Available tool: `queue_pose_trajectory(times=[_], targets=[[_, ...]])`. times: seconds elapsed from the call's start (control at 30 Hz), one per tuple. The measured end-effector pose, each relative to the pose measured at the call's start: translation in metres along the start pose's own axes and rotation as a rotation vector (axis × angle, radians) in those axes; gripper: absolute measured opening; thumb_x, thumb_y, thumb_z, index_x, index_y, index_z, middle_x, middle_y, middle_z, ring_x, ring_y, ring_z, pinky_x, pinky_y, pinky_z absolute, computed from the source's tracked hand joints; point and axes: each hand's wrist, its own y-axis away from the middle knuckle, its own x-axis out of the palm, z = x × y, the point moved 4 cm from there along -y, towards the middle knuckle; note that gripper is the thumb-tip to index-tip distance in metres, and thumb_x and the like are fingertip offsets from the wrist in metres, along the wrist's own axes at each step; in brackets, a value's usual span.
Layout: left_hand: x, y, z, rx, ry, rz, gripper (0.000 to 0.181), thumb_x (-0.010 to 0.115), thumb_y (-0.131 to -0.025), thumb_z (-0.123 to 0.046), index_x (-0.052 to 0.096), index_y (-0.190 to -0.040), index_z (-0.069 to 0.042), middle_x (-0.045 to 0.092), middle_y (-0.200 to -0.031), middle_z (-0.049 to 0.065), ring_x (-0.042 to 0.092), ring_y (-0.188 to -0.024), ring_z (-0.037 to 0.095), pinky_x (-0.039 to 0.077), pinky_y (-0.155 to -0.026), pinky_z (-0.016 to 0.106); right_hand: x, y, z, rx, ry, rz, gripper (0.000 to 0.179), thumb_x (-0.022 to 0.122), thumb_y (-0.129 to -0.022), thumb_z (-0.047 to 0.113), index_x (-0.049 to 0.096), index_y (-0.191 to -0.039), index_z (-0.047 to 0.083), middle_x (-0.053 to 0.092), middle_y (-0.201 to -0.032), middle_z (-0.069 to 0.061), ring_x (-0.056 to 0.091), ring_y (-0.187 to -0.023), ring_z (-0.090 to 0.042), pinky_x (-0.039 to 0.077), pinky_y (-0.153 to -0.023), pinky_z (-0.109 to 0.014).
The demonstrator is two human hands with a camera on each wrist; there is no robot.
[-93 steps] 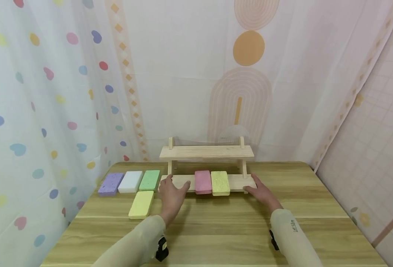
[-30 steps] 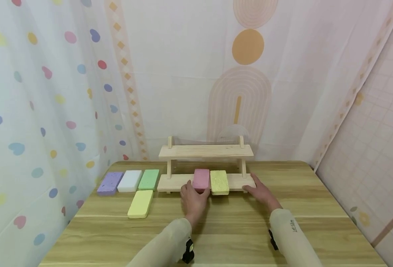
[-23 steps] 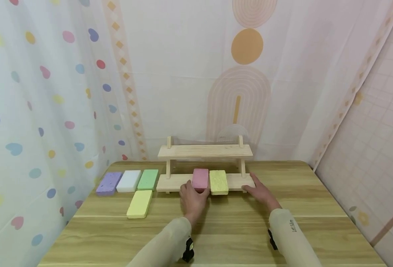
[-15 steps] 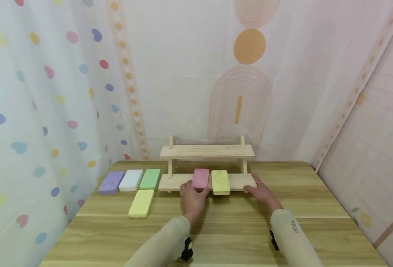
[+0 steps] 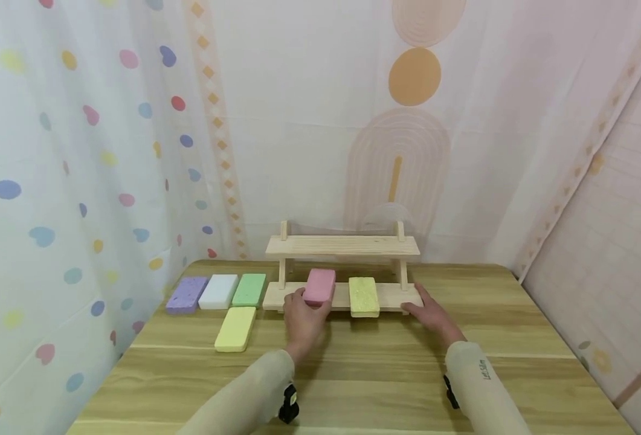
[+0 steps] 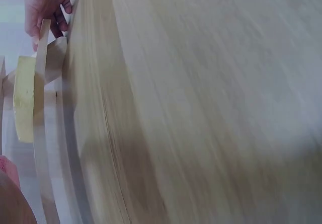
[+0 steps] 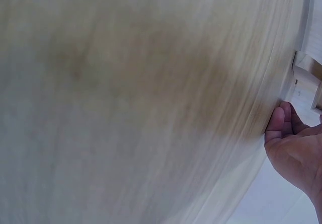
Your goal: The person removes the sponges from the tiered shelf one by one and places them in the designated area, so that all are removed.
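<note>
My left hand (image 5: pixel 305 320) pinches a pink sponge (image 5: pixel 320 286) between thumb and fingers, over the lower board of a two-tier wooden rack (image 5: pixel 342 244). Whether the sponge touches the board I cannot tell. A speckled yellow sponge (image 5: pixel 363 296) lies on that board, to the right of the pink one and apart from it. At the rack's right end, my right hand (image 5: pixel 431 314) grips the lower board, thumb at the front. In the left wrist view, the yellow sponge (image 6: pixel 24 98) overhangs the board's edge, and the right hand (image 6: pixel 45 5) holds the board's far end.
Left of the rack, purple (image 5: pixel 186 295), white (image 5: pixel 219 292) and green (image 5: pixel 249 290) sponges lie in a row on the wooden table (image 5: pixel 374 380). A plain yellow sponge (image 5: pixel 235 329) lies in front of them. A patterned curtain (image 5: pixel 298 121) hangs behind.
The left hand came from the rack's left end to the pink sponge, took hold of it and shifted it left, away from the speckled yellow one. The right hand stayed at the rack's right end.
</note>
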Motion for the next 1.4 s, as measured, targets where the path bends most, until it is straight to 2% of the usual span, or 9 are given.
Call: queue_pose_trajectory(times=[0.27, 0.4, 0.57, 0.8, 1.07, 1.23, 1.3, 1.4], targets=[[-0.015, -0.004, 0.008, 0.002, 0.002, 0.042, 0.073, 0.082, -0.079, -0.039, 0.052, -0.129, 0.007, 0.048, -0.121, 0.021, 0.048, -0.111, 0.034, 0.043, -0.096, 0.047, 0.000, -0.003, -0.005, -0.010, 0.011, -0.006, 0.087, 0.053, -0.099, 0.044, 0.002, -0.159, 0.006, 0.006, -0.160, -0.029, 0.008, -0.145, -0.049, 0.013, -0.114, -0.063], [-0.024, -0.008, 0.009, 0.034, -0.013, 0.024, 0.074, 0.082, -0.079, -0.040, 0.053, -0.126, 0.008, 0.049, -0.120, 0.022, 0.047, -0.111, 0.036, 0.042, -0.096, 0.049, -0.001, -0.002, -0.003, -0.013, 0.005, -0.014, 0.087, 0.054, -0.099, 0.045, 0.003, -0.159, 0.007, 0.007, -0.161, -0.028, 0.009, -0.145, -0.049, 0.014, -0.114, -0.063], [-0.034, -0.012, 0.014, 0.039, -0.031, 0.005, 0.077, 0.083, -0.078, -0.043, 0.053, -0.127, 0.008, 0.050, -0.120, 0.021, 0.046, -0.112, 0.035, 0.040, -0.095, 0.048, -0.001, -0.002, -0.002, -0.013, 0.003, -0.017, 0.088, 0.053, -0.098, 0.047, 0.003, -0.159, 0.008, 0.008, -0.161, -0.028, 0.010, -0.145, -0.049, 0.014, -0.113, -0.064], [-0.047, -0.016, 0.015, 0.085, 0.004, -0.024, 0.071, 0.085, -0.076, -0.042, 0.058, -0.120, 0.007, 0.055, -0.111, 0.019, 0.049, -0.106, 0.032, 0.041, -0.089, 0.045, -0.001, -0.004, -0.002, -0.017, -0.005, -0.025, 0.086, 0.053, -0.099, 0.045, 0.003, -0.159, 0.008, 0.008, -0.161, -0.028, 0.010, -0.145, -0.049, 0.014, -0.113, -0.064], [-0.062, -0.017, 0.022, 0.047, 0.035, 0.026, 0.081, 0.083, -0.075, -0.052, 0.056, -0.122, 0.007, 0.051, -0.115, 0.018, 0.046, -0.108, 0.029, 0.041, -0.089, 0.042, 0.002, -0.001, -0.003, -0.002, -0.001, -0.003, 0.085, 0.053, -0.100, 0.043, 0.003, -0.159, 0.008, 0.006, -0.161, -0.027, 0.008, -0.145, -0.049, 0.014, -0.114, -0.063], [-0.074, -0.022, 0.027, 0.030, 0.027, 0.041, 0.074, 0.083, -0.078, -0.035, 0.052, -0.127, 0.010, 0.049, -0.121, 0.020, 0.044, -0.113, 0.032, 0.041, -0.093, 0.045, 0.000, -0.001, -0.003, 0.002, -0.005, -0.015, 0.086, 0.053, -0.100, 0.044, 0.003, -0.160, 0.009, 0.007, -0.161, -0.027, 0.009, -0.145, -0.048, 0.014, -0.114, -0.063], [-0.079, -0.026, 0.029, 0.034, 0.025, 0.032, 0.069, 0.082, -0.078, -0.026, 0.051, -0.128, 0.011, 0.049, -0.121, 0.022, 0.045, -0.113, 0.033, 0.041, -0.093, 0.046, 0.000, -0.001, -0.003, -0.002, -0.003, -0.016, 0.086, 0.053, -0.099, 0.044, 0.004, -0.160, 0.008, 0.007, -0.161, -0.027, 0.009, -0.145, -0.048, 0.014, -0.114, -0.063], [-0.087, -0.031, 0.031, 0.041, 0.021, 0.018, 0.065, 0.080, -0.078, -0.021, 0.051, -0.127, 0.012, 0.050, -0.121, 0.023, 0.046, -0.112, 0.033, 0.042, -0.093, 0.046, -0.001, -0.002, -0.003, -0.007, -0.006, -0.019, 0.086, 0.054, -0.099, 0.044, 0.004, -0.159, 0.008, 0.007, -0.161, -0.027, 0.009, -0.145, -0.048, 0.014, -0.114, -0.063]])
